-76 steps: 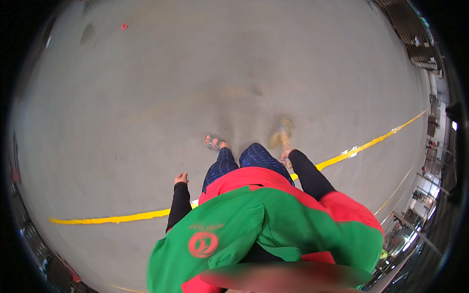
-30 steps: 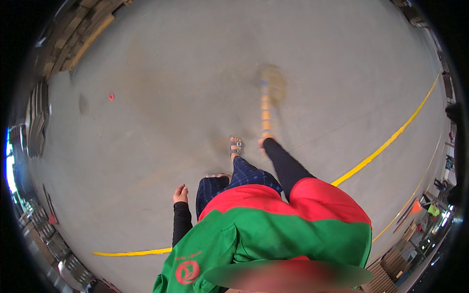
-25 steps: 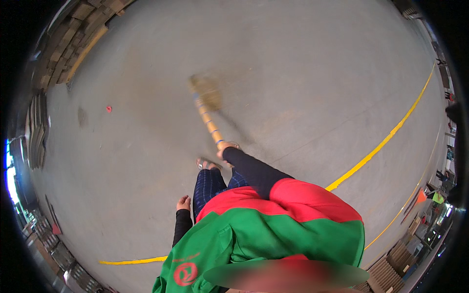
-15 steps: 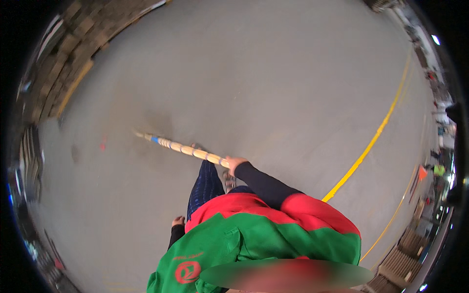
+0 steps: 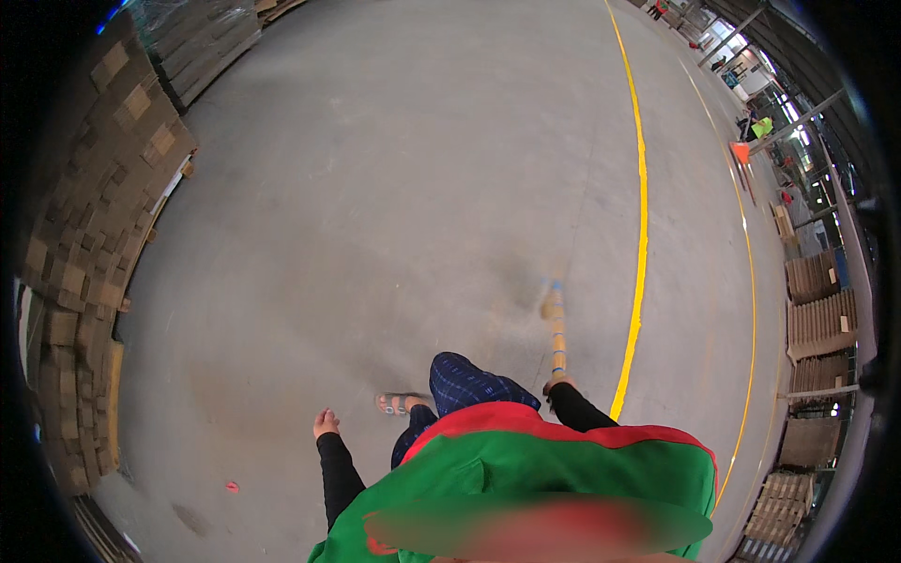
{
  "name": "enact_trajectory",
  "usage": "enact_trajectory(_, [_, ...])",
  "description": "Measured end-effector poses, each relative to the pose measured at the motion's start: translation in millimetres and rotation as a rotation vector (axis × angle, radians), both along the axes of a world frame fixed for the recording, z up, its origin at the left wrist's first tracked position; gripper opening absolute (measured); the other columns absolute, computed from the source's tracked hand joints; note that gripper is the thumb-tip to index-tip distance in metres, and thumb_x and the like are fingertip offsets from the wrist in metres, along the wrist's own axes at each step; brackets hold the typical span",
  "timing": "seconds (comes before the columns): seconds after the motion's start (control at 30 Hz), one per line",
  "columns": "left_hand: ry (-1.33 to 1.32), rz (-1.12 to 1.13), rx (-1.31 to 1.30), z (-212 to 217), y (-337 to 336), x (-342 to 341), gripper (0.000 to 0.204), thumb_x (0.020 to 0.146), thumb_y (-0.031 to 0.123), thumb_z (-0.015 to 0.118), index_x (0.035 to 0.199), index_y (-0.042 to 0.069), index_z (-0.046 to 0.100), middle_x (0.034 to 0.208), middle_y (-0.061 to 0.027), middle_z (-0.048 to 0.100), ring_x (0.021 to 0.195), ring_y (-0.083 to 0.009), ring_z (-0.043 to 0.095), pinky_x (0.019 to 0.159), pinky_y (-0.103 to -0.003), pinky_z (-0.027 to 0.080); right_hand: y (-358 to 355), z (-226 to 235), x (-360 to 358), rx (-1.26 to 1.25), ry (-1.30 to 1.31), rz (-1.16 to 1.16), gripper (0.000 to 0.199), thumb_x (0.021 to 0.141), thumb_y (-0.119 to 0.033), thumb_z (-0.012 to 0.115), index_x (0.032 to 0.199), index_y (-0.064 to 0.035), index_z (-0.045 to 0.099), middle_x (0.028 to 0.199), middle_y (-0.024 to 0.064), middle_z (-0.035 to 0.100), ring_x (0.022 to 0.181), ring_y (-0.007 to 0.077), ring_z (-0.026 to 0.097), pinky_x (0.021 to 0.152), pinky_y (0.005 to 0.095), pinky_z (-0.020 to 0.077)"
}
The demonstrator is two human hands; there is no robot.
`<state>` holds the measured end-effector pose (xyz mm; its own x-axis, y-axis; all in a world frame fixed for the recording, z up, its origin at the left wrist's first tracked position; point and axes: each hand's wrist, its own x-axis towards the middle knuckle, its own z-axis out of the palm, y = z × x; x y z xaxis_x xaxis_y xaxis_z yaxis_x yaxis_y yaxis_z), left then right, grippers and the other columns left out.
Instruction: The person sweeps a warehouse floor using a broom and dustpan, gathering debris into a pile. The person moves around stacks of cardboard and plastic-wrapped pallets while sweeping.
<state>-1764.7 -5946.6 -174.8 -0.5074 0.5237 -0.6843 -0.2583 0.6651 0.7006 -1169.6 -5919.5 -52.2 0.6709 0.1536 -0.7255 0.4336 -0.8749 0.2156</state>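
My right hand [image 5: 560, 383] is closed around the near end of a broom [image 5: 558, 342] with a pale, banded handle. The broom points forward from my right side, with a blue band near its far end. Past that band the bristles are smeared by motion into a faint dark patch over the grey floor [image 5: 422, 188]. My left hand [image 5: 326, 422] hangs out at my left side, fingers loosely bent and holding nothing. A sandalled foot [image 5: 399, 403] shows beside my dark blue trousers [image 5: 479, 383].
Stacked flat cardboard [image 5: 103, 188] on pallets lines the left, with a wrapped stack [image 5: 202, 47] beyond. A yellow floor line [image 5: 642, 216] runs ahead on my right. More cardboard stacks [image 5: 821, 319] and an orange object [image 5: 740, 153] stand farther right. A small red scrap [image 5: 233, 487] lies at left.
The broom has swung from pointing left across my front to pointing forward on my right. My left hand has moved out from my side. My view has turned and moved along the floor.
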Motion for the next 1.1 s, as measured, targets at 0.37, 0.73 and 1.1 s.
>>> enact_trajectory(0.37, [0.139, -0.712, -0.632, 18.8, -86.2, 8.2, 0.016, 0.071, 0.018, 0.050, 0.083, 0.009, 0.056, 0.087, -0.0095, 0.058, 0.081, -0.0249, 0.057, 0.070, -0.038, 0.046, 249.5, -132.9, 45.5, 0.179, 0.338, -0.656, 0.028, 0.063, -0.021, 0.059, 0.084, -0.0062, 0.049, 0.073, 0.0120, 0.056, 0.066, 0.0217, 0.055, 0.054, 0.0334, 0.0446])
enact_trajectory(0.73, [-0.054, -0.017, -0.548, 67.1, 38.1, 47.6, 0.033, 0.072, 0.020, 0.057, 0.100, 0.002, 0.054, 0.088, -0.0082, 0.058, 0.079, -0.0187, 0.056, 0.068, -0.029, 0.047, 300.5, -75.0, -254.5, 0.042, 0.496, 0.714, 0.060, 0.055, -0.018, 0.067, 0.108, -0.0041, 0.043, 0.096, 0.0160, 0.056, 0.092, 0.0207, 0.055, 0.072, 0.0309, 0.0459])
enact_trajectory(1.1, [0.192, -0.324, -0.175, 51.3, 185.4, 73.7, 0.034, 0.075, 0.019, 0.054, 0.102, 0.000, 0.054, 0.085, -0.0092, 0.060, 0.072, -0.0148, 0.056, 0.066, -0.026, 0.046, 363.3, -41.8, -270.4, -0.023, 0.848, 1.472, 0.017, 0.053, -0.009, 0.057, 0.069, -0.0051, 0.060, 0.071, 0.0153, 0.061, 0.072, 0.0263, 0.060, 0.060, 0.0359, 0.0475])
